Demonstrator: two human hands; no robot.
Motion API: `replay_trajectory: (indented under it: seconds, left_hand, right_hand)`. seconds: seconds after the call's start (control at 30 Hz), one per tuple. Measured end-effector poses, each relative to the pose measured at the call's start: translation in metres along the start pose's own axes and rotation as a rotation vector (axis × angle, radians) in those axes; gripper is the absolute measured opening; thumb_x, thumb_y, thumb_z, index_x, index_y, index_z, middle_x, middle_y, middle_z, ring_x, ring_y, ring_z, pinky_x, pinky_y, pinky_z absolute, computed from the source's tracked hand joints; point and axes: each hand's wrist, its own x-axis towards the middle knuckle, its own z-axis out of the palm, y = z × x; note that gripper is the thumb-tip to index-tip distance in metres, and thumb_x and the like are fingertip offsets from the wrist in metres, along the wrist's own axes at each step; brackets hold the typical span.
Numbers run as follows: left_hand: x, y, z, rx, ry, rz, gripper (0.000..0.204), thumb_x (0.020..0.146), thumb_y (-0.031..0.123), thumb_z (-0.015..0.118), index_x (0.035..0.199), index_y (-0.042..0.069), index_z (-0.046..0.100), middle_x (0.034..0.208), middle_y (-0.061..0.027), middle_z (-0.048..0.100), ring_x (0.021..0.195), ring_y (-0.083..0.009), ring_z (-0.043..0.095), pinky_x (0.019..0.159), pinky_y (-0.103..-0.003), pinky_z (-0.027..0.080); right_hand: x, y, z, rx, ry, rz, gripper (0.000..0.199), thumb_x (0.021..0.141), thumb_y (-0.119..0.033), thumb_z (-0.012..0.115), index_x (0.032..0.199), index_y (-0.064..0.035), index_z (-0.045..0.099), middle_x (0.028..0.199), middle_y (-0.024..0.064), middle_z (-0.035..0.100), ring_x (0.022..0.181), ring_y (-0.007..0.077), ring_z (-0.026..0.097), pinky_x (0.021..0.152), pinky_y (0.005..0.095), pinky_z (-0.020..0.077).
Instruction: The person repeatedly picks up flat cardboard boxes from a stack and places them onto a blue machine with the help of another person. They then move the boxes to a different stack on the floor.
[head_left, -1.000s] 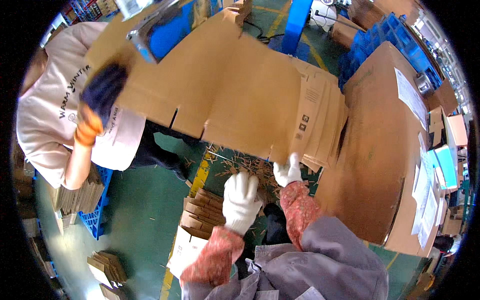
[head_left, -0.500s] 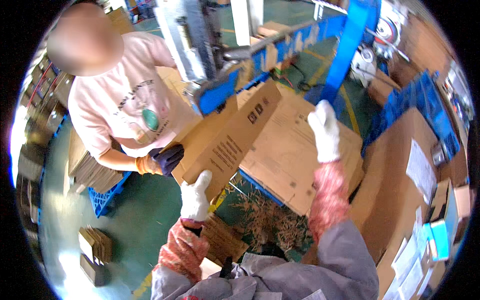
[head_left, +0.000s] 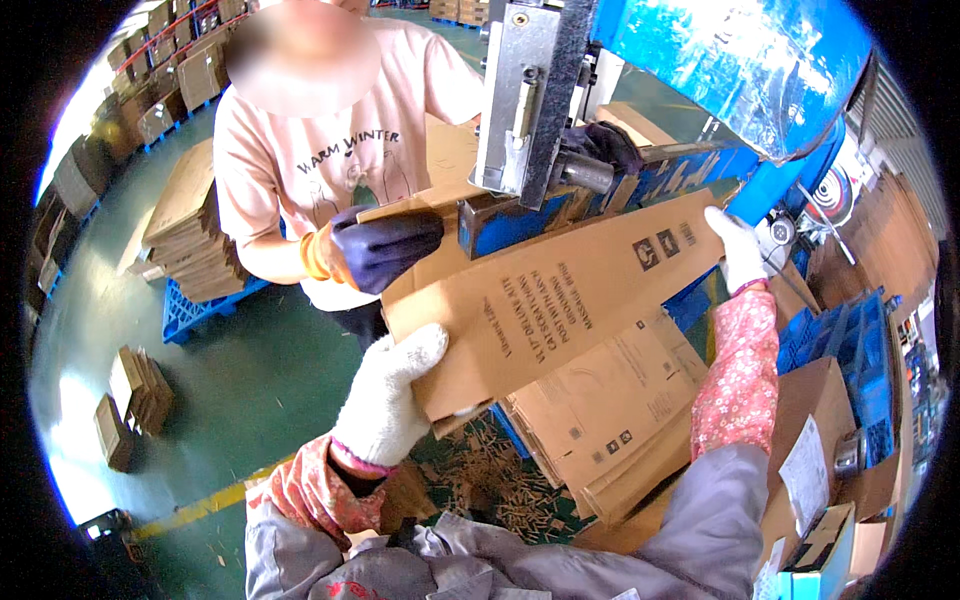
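A green workshop floor [head_left: 250, 380] lies below, with a yellow line across it, small bundles of cardboard at the left and a taller stack on a blue pallet [head_left: 200, 305]. Since half a second ago the flat carton [head_left: 560, 300] has swung up from a steep slant to lie nearly level under the blue and grey machine [head_left: 560, 100], and the view has moved in closer to the machine. The left hand [head_left: 385, 395], in a white knit glove, has shifted from the carton's lower edge to its near left corner, where its fingers are curled shut on the board. The right hand [head_left: 738, 250], also gloved, is closed on the carton's far right end, beside the blue frame. Across the carton a co-worker in a pink shirt grips the far edge with a dark glove [head_left: 385, 245]. Below the carton lies a pile of flat cartons [head_left: 610, 410], and scraps of cardboard litter the floor by it.
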Motion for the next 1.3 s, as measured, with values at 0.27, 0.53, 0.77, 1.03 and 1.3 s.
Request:
replay_trajectory:
  seconds: [0.27,0.53,0.77,1.03,1.3]
  left_hand:
    - [-0.016,-0.025,-0.026,0.538,0.133,0.471,0.054,0.096,0.011,0.063,0.145,-0.004,0.047,0.139,-0.0112,0.058,0.124,-0.0189,0.054,0.109,-0.035,0.041]
    - [-0.03,-0.03,-0.039,0.568,0.323,0.52,0.058,0.094,0.006,0.066,0.148,-0.001,0.046,0.145,-0.0152,0.054,0.134,-0.0239,0.051,0.114,-0.038,0.039]
    - [-0.052,-0.06,-0.041,0.724,0.301,0.401,0.06,0.092,0.012,0.074,0.145,0.0,0.048,0.145,-0.0156,0.055,0.134,-0.0242,0.052,0.112,-0.037,0.042]
    - [-0.058,-0.084,-0.048,0.942,0.387,0.173,0.073,0.09,0.036,0.072,0.15,0.007,0.044,0.147,-0.0166,0.054,0.134,-0.0292,0.054,0.113,-0.039,0.042]
    - [-0.082,-0.123,-0.088,0.891,0.476,0.01,0.076,0.09,0.05,0.063,0.147,0.003,0.047,0.148,-0.0218,0.051,0.138,-0.0364,0.048,0.114,-0.041,0.038]
  right_hand:
    - [0.082,-0.039,0.044,-0.138,-0.067,0.003,0.047,0.086,-0.027,0.079,0.12,0.0043,0.069,0.113,0.0112,0.073,0.096,0.0203,0.069,0.087,0.0339,0.0526]
    - [0.158,-0.019,0.083,-0.75,0.074,-0.106,0.064,0.077,-0.041,0.086,0.113,0.0096,0.072,0.116,0.0168,0.073,0.102,0.0227,0.068,0.092,0.0353,0.0512]
    - [0.186,-0.002,0.078,-0.898,0.083,0.012,0.092,0.069,-0.062,0.082,0.124,0.0104,0.066,0.135,0.0284,0.061,0.129,0.0387,0.058,0.108,0.0401,0.0432]
    - [0.172,0.012,0.011,0.091,-0.109,0.401,0.071,0.096,-0.059,0.055,0.155,-0.0209,0.043,0.156,0.0096,0.046,0.141,0.0308,0.044,0.113,0.0483,0.0331]
    - [0.073,0.009,0.045,0.164,0.081,0.353,0.101,0.095,-0.07,0.047,0.163,-0.0083,0.007,0.168,0.0116,0.024,0.154,0.0305,0.022,0.124,0.0472,0.0146]
